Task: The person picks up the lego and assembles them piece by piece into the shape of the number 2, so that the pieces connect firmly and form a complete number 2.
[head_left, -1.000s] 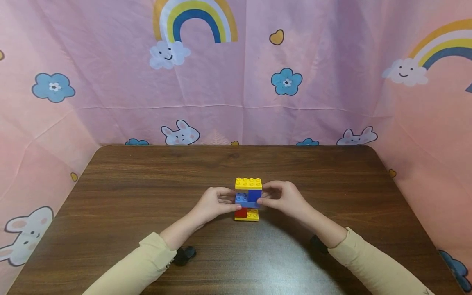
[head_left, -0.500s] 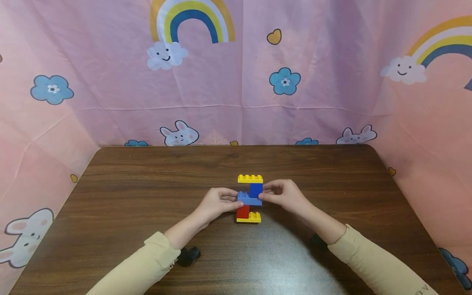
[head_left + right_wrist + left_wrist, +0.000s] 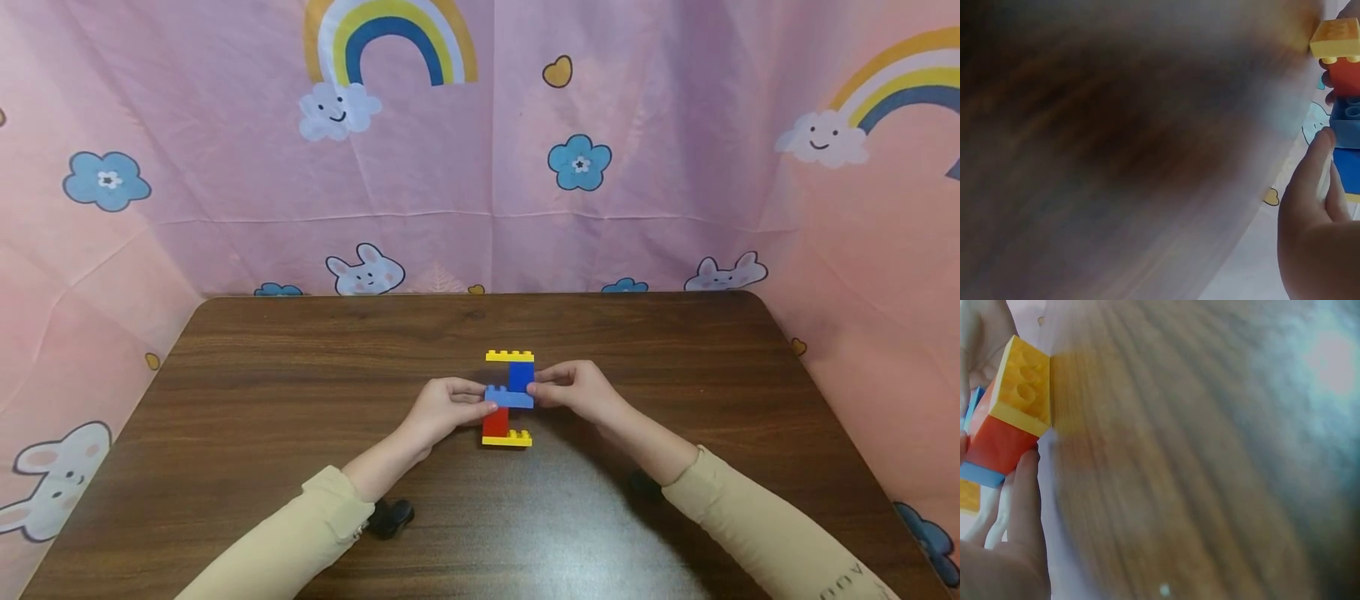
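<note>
Both hands hold a stack of toy building blocks over the middle of the table in the head view. At its top is a yellow block [image 3: 510, 356], with a dark blue block [image 3: 521, 375] below it on the right. A light blue block [image 3: 513, 401] crosses the middle. Under that come a red block [image 3: 495, 423] on the left and a second yellow block [image 3: 506, 441] at the bottom. My left hand [image 3: 442, 413] pinches the stack's left side, thumb at the light blue block. On the right side, my right hand [image 3: 576, 392] grips near the light and dark blue blocks.
The brown wooden table [image 3: 300, 358] spreads around the hands. Behind it and at both sides hangs a pink cloth [image 3: 450, 183] printed with rainbows, rabbits and flowers. A small black object [image 3: 390, 518] shows beside the left sleeve.
The stack has tipped back, so its front face shows more and its top studs less. Both hands stay on it and have shifted slightly. The head view has moved a little.
</note>
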{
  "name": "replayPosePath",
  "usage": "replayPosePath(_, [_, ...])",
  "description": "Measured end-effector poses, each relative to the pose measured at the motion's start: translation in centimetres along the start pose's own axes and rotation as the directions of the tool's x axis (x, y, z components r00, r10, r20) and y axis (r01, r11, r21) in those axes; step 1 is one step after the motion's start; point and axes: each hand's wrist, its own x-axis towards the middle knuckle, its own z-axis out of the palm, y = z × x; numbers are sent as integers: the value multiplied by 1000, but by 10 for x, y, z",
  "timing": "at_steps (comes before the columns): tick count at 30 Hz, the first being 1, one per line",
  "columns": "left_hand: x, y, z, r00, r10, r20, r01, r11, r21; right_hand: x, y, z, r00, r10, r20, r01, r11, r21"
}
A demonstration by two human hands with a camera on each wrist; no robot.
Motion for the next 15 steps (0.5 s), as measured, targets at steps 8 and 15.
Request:
replayPosePath(8, [3,4,0,998,43,-46,-38,995,92,3,0,-2,999,5,44,-7,999,39])
replayPosePath(15, [4,6,2,994,74,-82,-62,988,139,6,1,-2,998,23,57,-27,997,67])
